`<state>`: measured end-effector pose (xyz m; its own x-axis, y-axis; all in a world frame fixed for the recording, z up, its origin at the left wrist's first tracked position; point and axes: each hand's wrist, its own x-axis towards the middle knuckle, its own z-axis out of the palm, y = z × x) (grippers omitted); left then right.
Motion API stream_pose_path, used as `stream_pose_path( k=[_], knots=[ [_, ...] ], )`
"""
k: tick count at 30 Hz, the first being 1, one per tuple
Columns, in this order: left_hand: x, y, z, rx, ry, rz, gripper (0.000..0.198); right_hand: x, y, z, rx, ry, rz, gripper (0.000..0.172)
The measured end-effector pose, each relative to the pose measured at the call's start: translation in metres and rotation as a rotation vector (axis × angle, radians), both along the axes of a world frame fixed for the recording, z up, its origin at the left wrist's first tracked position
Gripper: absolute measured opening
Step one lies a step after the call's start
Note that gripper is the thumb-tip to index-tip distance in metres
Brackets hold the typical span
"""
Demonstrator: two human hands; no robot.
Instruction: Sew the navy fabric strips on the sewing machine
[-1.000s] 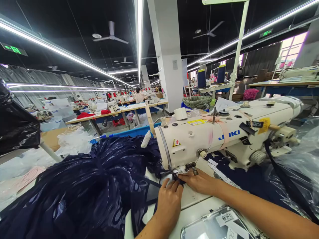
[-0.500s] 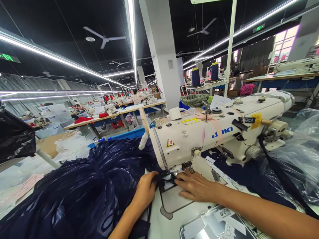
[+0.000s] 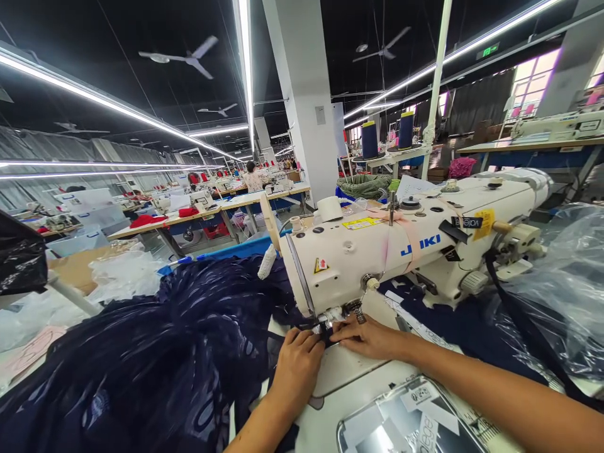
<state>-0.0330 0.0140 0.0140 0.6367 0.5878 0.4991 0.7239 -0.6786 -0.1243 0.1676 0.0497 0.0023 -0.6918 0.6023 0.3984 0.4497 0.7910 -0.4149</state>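
Note:
A white sewing machine (image 3: 344,270) stands in front of me, its needle area low at the left end of the head. My left hand (image 3: 298,368) lies just left of the presser foot, fingers curled together over the edge of dark navy fabric (image 3: 170,352). That fabric is sheer and heaped in a large gathered pile to the left. My right hand (image 3: 365,338) is right of the foot, thumb and fingers closed at a small dark piece of the fabric by the needle. The fingertips and stitching point are partly hidden.
A clear-lidded case with labels (image 3: 406,415) lies at the front edge. Navy cloth (image 3: 472,340) and clear plastic wrap (image 3: 561,289) are at the right. Two navy thread cones (image 3: 370,139) stand behind the machine. A black plastic bag (image 3: 21,258) hangs at far left.
My left hand has moved right, closer to the needle and my right hand, bringing fabric along. My right hand has shifted only slightly. The camera view has tilted a little.

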Motion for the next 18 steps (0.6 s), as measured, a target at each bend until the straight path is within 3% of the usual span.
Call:
stream_pose_path(
  k=[4,11,18],
  knots=[
    [-0.001,0.0,-0.001,-0.018,-0.025,-0.023,0.017,0.001,0.002,0.0,0.031,0.054,0.038,0.023],
    [-0.008,-0.01,0.004,-0.084,0.087,-0.013,0.027,0.001,-0.01,0.01,0.328,-0.216,0.034,0.027],
    [-0.012,-0.015,0.015,-0.124,0.213,-0.029,0.038,0.002,-0.013,0.006,0.396,-0.229,0.004,0.023]
  ],
)
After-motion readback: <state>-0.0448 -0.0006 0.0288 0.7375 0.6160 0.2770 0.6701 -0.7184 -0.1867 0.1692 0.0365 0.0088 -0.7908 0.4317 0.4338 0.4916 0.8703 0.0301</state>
